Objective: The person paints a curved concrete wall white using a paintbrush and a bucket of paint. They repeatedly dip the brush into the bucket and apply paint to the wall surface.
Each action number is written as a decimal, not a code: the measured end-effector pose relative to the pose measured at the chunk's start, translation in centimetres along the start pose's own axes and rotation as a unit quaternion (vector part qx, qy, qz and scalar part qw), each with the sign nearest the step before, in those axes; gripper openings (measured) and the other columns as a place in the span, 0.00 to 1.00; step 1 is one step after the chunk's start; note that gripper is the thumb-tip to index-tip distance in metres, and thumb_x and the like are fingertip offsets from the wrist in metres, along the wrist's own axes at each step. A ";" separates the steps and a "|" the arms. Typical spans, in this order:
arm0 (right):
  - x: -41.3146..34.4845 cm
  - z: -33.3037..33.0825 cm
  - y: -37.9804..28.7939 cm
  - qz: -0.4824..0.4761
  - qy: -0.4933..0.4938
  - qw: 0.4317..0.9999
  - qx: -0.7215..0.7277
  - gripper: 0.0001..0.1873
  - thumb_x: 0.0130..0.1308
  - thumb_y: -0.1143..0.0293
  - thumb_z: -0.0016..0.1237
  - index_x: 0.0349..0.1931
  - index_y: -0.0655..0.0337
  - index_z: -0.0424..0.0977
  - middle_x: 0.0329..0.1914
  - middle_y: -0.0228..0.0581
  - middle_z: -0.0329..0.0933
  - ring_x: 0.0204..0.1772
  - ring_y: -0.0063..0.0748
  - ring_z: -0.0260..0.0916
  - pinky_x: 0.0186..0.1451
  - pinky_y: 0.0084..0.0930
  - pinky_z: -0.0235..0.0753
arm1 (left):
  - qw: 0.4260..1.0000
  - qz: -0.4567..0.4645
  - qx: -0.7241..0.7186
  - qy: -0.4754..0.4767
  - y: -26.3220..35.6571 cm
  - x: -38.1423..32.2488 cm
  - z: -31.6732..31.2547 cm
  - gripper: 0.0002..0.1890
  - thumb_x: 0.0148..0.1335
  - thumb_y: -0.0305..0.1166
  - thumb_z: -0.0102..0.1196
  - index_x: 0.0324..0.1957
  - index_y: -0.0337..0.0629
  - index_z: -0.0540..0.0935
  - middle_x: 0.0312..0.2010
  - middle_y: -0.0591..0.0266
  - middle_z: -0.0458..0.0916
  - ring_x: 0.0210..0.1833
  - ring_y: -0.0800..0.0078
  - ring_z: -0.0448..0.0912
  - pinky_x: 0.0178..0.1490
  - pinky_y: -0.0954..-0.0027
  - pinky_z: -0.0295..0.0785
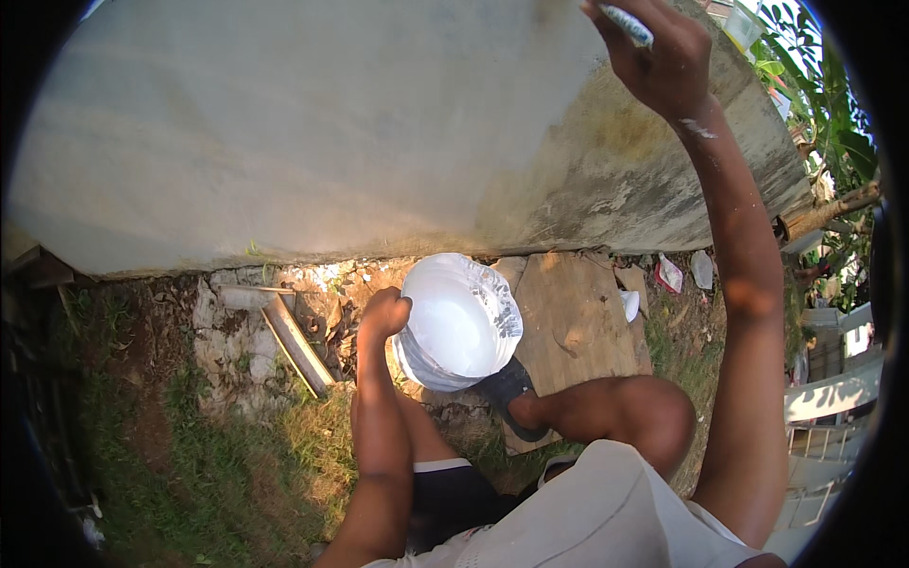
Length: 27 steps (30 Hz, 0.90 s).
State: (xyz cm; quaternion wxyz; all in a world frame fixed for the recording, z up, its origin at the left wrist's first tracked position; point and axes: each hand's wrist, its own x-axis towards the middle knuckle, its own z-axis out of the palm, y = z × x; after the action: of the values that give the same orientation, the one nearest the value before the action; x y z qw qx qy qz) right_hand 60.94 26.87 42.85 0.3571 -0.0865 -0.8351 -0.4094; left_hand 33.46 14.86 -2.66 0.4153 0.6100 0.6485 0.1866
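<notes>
A white plastic bucket (419,366) hangs or rests low in front of me, tilted so its mouth faces up at me. White liquid that looks like paint (454,330) lies inside, and smears mark the inner right wall. My left hand (385,312) is closed on the bucket's left rim. Raised at the top right, my right hand (660,57) grips a pale, paint-spotted handle (628,27); the tool's working end is out of view. Close beyond that hand is a plastered wall (319,128), whitish over much of its face and stained yellow-brown and grey towards the right.
A brown flat board (568,319) lies on the ground under my sandalled foot (515,397). Left of the bucket are a wooden channel piece (297,344) and broken concrete (238,348). Litter (669,273) lies by the wall's foot. A cut log (831,213) juts in at right.
</notes>
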 end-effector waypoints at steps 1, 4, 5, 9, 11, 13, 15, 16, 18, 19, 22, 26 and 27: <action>-1.3 0.1 -1.5 0.027 -0.118 0.991 0.048 0.13 0.67 0.76 0.68 0.50 0.58 0.84 0.45 0.41 0.90 0.40 0.42 0.90 0.40 0.31 0.87 | 1.000 -0.002 0.004 0.000 -0.1 0.1 0.0 0.29 0.57 0.43 0.50 0.45 0.23 0.87 0.47 0.22 0.84 0.55 0.28 0.82 0.62 0.42 0.75; -2.2 0.2 -2.7 0.072 -0.221 0.964 0.126 0.11 0.67 0.78 0.67 0.49 0.59 0.84 0.44 0.42 0.90 0.43 0.44 0.90 0.44 0.33 0.87 | 1.000 0.004 0.010 -0.021 -0.2 0.3 -0.2 0.29 0.58 0.43 0.49 0.45 0.23 0.87 0.47 0.23 0.84 0.55 0.28 0.83 0.62 0.41 0.75; -1.8 0.0 -2.3 0.096 -0.199 0.962 0.158 0.11 0.68 0.77 0.67 0.49 0.59 0.85 0.43 0.42 0.90 0.44 0.43 0.91 0.45 0.33 0.87 | 1.000 0.008 0.010 -0.017 -0.2 0.3 -0.2 0.29 0.58 0.43 0.49 0.45 0.22 0.87 0.47 0.23 0.84 0.55 0.28 0.83 0.63 0.41 0.75; 2.3 -2.9 3.8 0.170 0.004 0.984 0.055 0.02 0.71 0.78 0.63 0.41 0.65 0.86 0.36 0.43 0.91 0.39 0.32 0.89 0.42 0.28 0.84 | 1.000 -0.003 0.020 -0.007 0.1 -0.2 -0.3 0.28 0.58 0.43 0.49 0.45 0.22 0.87 0.48 0.23 0.85 0.56 0.29 0.83 0.63 0.41 0.75; 2.6 -4.3 5.7 0.147 0.044 0.985 -0.084 0.01 0.72 0.78 0.62 0.41 0.65 0.86 0.36 0.44 0.91 0.40 0.34 0.90 0.43 0.28 0.85 | 1.000 -0.007 0.022 -0.005 0.4 -0.3 -0.4 0.28 0.58 0.43 0.49 0.45 0.22 0.87 0.48 0.23 0.85 0.56 0.30 0.83 0.63 0.41 0.75; 1.1 -4.3 5.7 0.109 0.033 0.988 -0.106 0.06 0.70 0.78 0.65 0.45 0.63 0.85 0.41 0.44 0.91 0.43 0.36 0.91 0.45 0.29 0.86 | 1.000 -0.013 0.017 0.000 0.4 -0.3 -0.5 0.28 0.58 0.43 0.49 0.45 0.22 0.87 0.48 0.23 0.85 0.56 0.30 0.83 0.63 0.41 0.75; -1.6 -3.6 4.2 0.048 -0.031 0.993 -0.107 0.12 0.68 0.76 0.68 0.50 0.60 0.85 0.47 0.42 0.91 0.46 0.40 0.92 0.45 0.29 0.87 | 1.000 -0.006 0.014 -0.005 0.3 -0.1 -0.6 0.28 0.58 0.43 0.49 0.46 0.22 0.87 0.47 0.23 0.85 0.56 0.29 0.83 0.63 0.41 0.75; -3.2 -2.9 3.1 0.050 -0.051 0.995 -0.071 0.10 0.69 0.76 0.67 0.49 0.59 0.85 0.47 0.41 0.91 0.43 0.41 0.91 0.44 0.32 0.87 | 1.000 -0.007 0.017 -0.008 0.2 -0.1 -0.6 0.28 0.58 0.43 0.49 0.46 0.22 0.87 0.47 0.23 0.85 0.56 0.29 0.83 0.62 0.41 0.75; -6.4 -2.5 0.5 0.062 -0.095 0.993 -0.016 0.09 0.69 0.76 0.65 0.48 0.58 0.84 0.47 0.40 0.90 0.42 0.43 0.90 0.43 0.34 0.88 | 1.000 0.008 0.016 -0.001 0.0 0.1 -0.6 0.28 0.58 0.43 0.49 0.45 0.22 0.87 0.46 0.23 0.85 0.54 0.29 0.83 0.61 0.40 0.75; -7.8 -2.5 -0.9 0.075 -0.122 0.990 0.002 0.09 0.69 0.76 0.65 0.48 0.59 0.84 0.48 0.41 0.90 0.43 0.44 0.90 0.43 0.33 0.88 | 1.000 0.007 0.018 0.001 -0.2 0.1 -0.6 0.28 0.58 0.43 0.49 0.44 0.22 0.87 0.45 0.23 0.85 0.54 0.28 0.83 0.60 0.40 0.75; -9.8 -2.8 -2.6 0.125 -0.156 0.979 0.042 0.10 0.69 0.76 0.66 0.49 0.59 0.84 0.49 0.42 0.91 0.45 0.43 0.91 0.45 0.32 0.89 | 1.000 0.011 -0.003 -0.002 -0.5 0.1 -0.5 0.28 0.58 0.43 0.49 0.42 0.22 0.86 0.43 0.24 0.85 0.51 0.27 0.83 0.59 0.40 0.75; -7.7 -2.5 -0.5 0.125 0.030 0.986 0.103 0.12 0.68 0.75 0.68 0.51 0.59 0.86 0.46 0.40 0.92 0.45 0.38 0.92 0.45 0.29 0.88 | 1.000 0.011 0.020 -0.014 -0.4 0.2 -0.4 0.28 0.58 0.43 0.49 0.43 0.23 0.87 0.43 0.24 0.86 0.51 0.28 0.84 0.59 0.41 0.76; -7.1 -1.9 0.4 0.199 0.144 0.963 0.114 0.10 0.68 0.77 0.67 0.49 0.61 0.86 0.44 0.43 0.92 0.45 0.38 0.91 0.45 0.30 0.88 | 1.000 0.010 0.020 -0.016 -0.3 0.2 -0.4 0.28 0.58 0.43 0.49 0.44 0.23 0.87 0.44 0.25 0.86 0.52 0.28 0.84 0.59 0.41 0.76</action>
State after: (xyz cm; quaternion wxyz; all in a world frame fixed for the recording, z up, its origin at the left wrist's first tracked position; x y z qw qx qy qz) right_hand 67.31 26.80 39.13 0.5551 -0.1499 -0.7822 -0.2399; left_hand 33.01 15.12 -2.74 0.4116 0.6272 0.6395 0.1680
